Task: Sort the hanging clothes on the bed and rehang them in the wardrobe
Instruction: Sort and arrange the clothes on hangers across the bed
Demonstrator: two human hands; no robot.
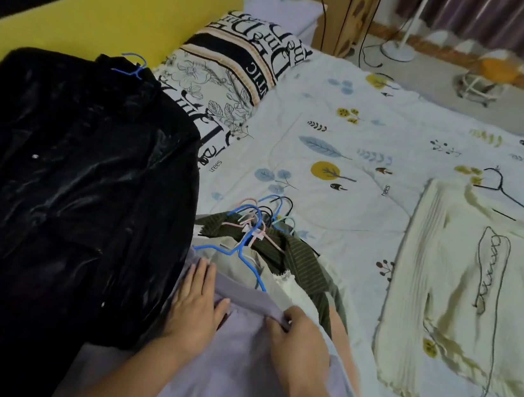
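Lilac garment [232,361]: lowest centre of the frame, nearest you, lying on the bed with its long axis running from the bottom edge up toward the heap of hangers. Its top hem crosses between your two hands.
Your left hand [195,299]: lower centre, resting flat on the lilac cloth at its left edge, fingers [200,273] straight and released, pointing up the frame toward the blue hanger.
Your right hand [296,343]: just right of the left, fingers [283,326] curled and pinching the lilac hem.
Key relation: the hem lies directly under both hands. The blue hanger [240,249] sits just beyond your left fingertips, so the left hand is nearer to it.
Pile of hangers [261,215]: centre of the frame, just past the hands; blue, pink and dark hooks bunched over an olive striped garment [305,264] and pale cloth.
Black jacket [66,179]: fills the left of the frame, on a blue hanger, touching the lilac garment's left side.
Cream sweater [461,291]: right of the frame, well apart from the hands, laid flat with a black hanger [504,193] at its top.
Bed [345,136]: patterned quilt, pillow in the upper centre.
Judgement: sorting looks under way. The wardrobe is not in view.
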